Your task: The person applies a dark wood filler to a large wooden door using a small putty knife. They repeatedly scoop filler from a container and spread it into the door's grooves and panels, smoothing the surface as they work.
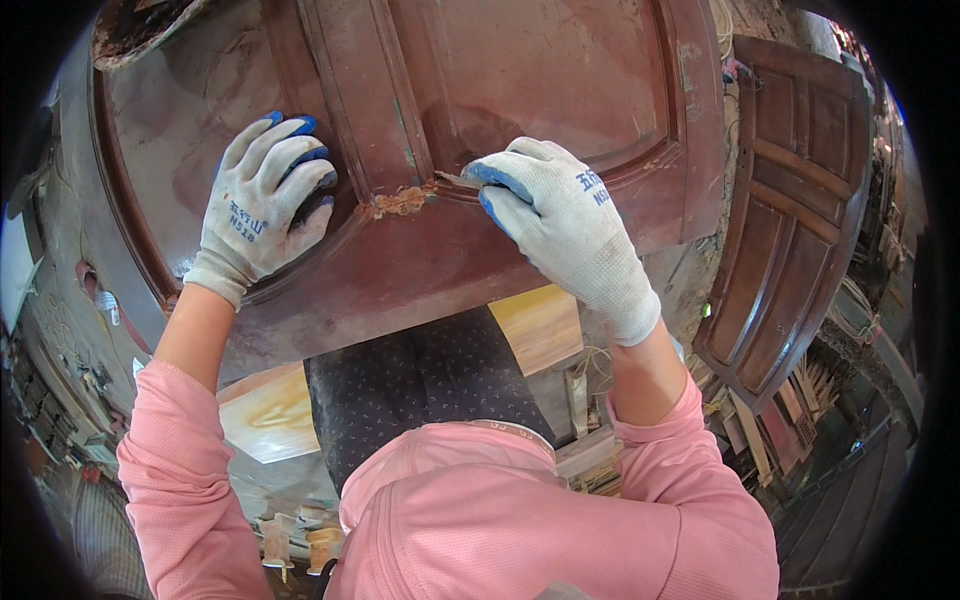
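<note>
A reddish-brown panelled wooden door (370, 275) lies in front of me, dusty and worn along its mouldings. At the foot of its middle bars is a rough orange-brown patch (400, 203), like filler or bared wood. My right hand (560, 215), in a white and blue work glove, is closed on a small thin blade, perhaps a scraper (458, 180). Its tip points left, just beside the patch; its handle is hidden in the glove. My left hand (265, 195), gloved alike, lies on the left panel with its fingers apart and slightly bent, holding nothing.
Another brown panelled door (790, 210) stands at the right, above scattered wood strips (790, 420). A container with dark brown residue (145, 35) sits at the door's far left corner. Yellowish patterned boards (540, 325) show below the near edge, by my legs.
</note>
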Available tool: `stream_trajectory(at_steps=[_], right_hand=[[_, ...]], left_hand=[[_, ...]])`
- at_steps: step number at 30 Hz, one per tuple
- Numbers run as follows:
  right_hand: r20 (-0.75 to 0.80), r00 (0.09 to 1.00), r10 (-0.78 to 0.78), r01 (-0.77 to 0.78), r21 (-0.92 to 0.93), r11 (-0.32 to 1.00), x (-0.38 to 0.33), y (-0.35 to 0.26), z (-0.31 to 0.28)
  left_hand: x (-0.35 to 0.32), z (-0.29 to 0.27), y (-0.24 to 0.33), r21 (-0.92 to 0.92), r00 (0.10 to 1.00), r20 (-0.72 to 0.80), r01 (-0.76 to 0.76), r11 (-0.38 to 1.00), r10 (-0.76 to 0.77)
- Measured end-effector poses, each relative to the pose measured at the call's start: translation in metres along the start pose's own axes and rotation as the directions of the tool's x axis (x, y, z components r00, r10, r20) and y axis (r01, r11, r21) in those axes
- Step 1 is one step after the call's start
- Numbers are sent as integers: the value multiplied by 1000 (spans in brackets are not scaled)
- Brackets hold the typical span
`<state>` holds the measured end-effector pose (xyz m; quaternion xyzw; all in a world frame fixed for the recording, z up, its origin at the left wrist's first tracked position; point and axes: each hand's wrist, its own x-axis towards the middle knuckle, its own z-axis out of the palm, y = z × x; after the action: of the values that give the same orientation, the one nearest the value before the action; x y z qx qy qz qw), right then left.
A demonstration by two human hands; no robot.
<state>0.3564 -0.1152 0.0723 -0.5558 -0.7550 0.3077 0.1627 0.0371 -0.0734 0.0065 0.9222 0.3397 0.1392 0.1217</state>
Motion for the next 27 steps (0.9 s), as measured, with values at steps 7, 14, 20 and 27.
stream_trajectory(at_steps=[7,14,20,27], right_hand=[[112,994,-2,11,-83,996,-4,4,-5],[235,960,-152,228,-340,912,5,-13,-16],[161,982,-99,142,-283,949,12,-5,-19],[49,997,65,-63,-56,996,1,0,1]], left_hand=[[-3,2,-4,10,1000,10,-25,1000,25],[-3,-1,-4,23,1000,14,-7,1000,7],[-2,0,-3,20,1000,15,-5,1000,4],[-5,3,-6,21,999,29,-19,1000,18]])
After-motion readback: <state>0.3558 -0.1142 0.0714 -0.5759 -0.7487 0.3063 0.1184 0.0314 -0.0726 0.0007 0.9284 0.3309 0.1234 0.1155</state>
